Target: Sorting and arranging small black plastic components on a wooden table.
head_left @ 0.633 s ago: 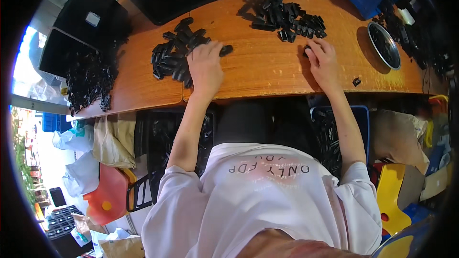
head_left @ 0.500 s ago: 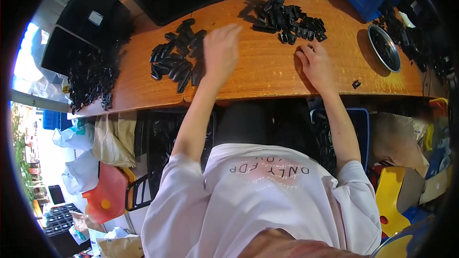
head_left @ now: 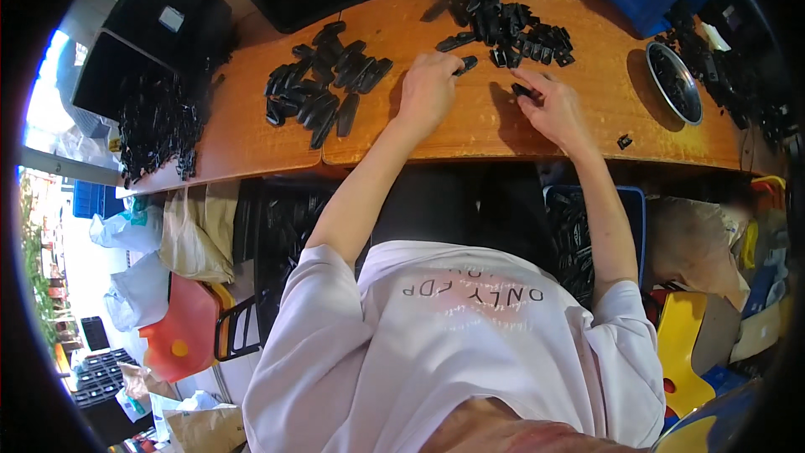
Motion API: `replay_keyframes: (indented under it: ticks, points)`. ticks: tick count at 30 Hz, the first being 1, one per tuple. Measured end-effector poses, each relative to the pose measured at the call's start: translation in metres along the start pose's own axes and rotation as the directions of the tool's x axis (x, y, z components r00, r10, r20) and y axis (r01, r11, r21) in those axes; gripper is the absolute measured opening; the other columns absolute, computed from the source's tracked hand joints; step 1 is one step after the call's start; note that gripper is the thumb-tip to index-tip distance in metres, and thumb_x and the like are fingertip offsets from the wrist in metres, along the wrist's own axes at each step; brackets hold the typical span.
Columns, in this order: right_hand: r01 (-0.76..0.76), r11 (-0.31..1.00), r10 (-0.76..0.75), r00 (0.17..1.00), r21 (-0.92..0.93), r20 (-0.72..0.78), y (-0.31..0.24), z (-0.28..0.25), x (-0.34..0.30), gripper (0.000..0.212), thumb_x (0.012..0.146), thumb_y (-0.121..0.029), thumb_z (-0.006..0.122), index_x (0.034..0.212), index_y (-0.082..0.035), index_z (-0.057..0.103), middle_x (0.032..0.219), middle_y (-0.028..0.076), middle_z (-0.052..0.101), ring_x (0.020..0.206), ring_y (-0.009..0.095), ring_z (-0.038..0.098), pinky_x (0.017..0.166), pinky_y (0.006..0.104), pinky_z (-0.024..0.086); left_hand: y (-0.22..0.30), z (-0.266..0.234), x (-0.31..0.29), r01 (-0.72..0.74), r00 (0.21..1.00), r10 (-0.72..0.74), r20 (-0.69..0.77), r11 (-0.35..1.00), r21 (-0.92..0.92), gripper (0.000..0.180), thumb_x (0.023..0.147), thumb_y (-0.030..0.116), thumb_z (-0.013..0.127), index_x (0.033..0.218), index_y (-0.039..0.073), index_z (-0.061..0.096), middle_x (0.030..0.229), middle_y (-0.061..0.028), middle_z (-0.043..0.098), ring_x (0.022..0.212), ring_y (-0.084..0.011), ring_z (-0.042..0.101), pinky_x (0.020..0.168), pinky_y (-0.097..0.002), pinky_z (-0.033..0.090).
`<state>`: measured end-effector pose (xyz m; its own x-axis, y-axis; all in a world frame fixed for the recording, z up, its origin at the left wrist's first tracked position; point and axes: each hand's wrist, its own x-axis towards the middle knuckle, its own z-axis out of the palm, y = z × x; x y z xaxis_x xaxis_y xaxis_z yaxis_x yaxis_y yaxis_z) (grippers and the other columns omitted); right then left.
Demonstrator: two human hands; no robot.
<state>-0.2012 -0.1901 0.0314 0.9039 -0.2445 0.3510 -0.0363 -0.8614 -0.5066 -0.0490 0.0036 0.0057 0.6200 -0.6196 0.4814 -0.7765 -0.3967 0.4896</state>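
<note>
1. head view, left side: the left hand [head_left: 428,91] is over the wooden table [head_left: 470,134], fingers curled nearly together, pinching a slim black piece [head_left: 467,64] that pokes out beyond the fingertips.
2. head view, right side: the right hand [head_left: 555,111] has its thumb and fingers slightly parted around a dark part [head_left: 522,91]; how firmly, i cannot tell.
3. head view, around them: a left heap [head_left: 323,75] of black pieces lies beyond the left hand's outer side; a right heap [head_left: 503,21] lies just past the right fingertips.

The left forearm [head_left: 369,186] slants far and right, the left hand [head_left: 428,90] pinching; the right hand [head_left: 555,113], half-curled, angles left.
</note>
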Motion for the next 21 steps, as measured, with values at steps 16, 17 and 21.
replay_keyframes:
  ticks: [16,17,21]
  points:
    - [0.096,0.995,-0.099,0.990,-0.032,-0.101,-0.011,0.018,-0.026,0.020,0.085,-0.008,0.078,0.104,-0.003,0.072,0.104,0.014,0.072,0.098,0.034,0.068,0.082,0.0393,0.054,-0.008,-0.030,-0.033,-0.178,0.974,0.196,0.115,0.972,-0.153,0.028,0.087,0.006,0.071,0.115,0.006,0.073,0.120,-0.0132,0.070,0.118,-0.0338,0.061,0.102,-0.0421,0.048]
    - [0.100,0.984,-0.115,0.989,-0.145,-0.098,-0.011,0.018,-0.025,0.020,0.085,-0.009,0.077,0.103,-0.003,0.073,0.105,0.013,0.072,0.098,0.034,0.068,0.082,0.0398,0.054,-0.009,-0.029,-0.034,-0.161,0.975,0.186,0.122,0.969,-0.189,0.027,0.086,0.008,0.072,0.112,0.006,0.074,0.116,-0.0128,0.071,0.116,-0.0334,0.062,0.100,-0.0420,0.049]
    - [0.082,0.993,-0.083,0.997,-0.080,-0.012,-0.024,0.012,-0.017,0.021,0.086,-0.011,0.077,0.105,-0.002,0.073,0.103,0.013,0.072,0.095,0.036,0.069,0.080,0.0409,0.054,-0.008,-0.027,-0.038,-0.182,0.976,0.207,0.066,0.945,-0.273,0.023,0.084,0.010,0.074,0.107,0.006,0.076,0.106,-0.0102,0.071,0.107,-0.0322,0.062,0.096,-0.0422,0.049]
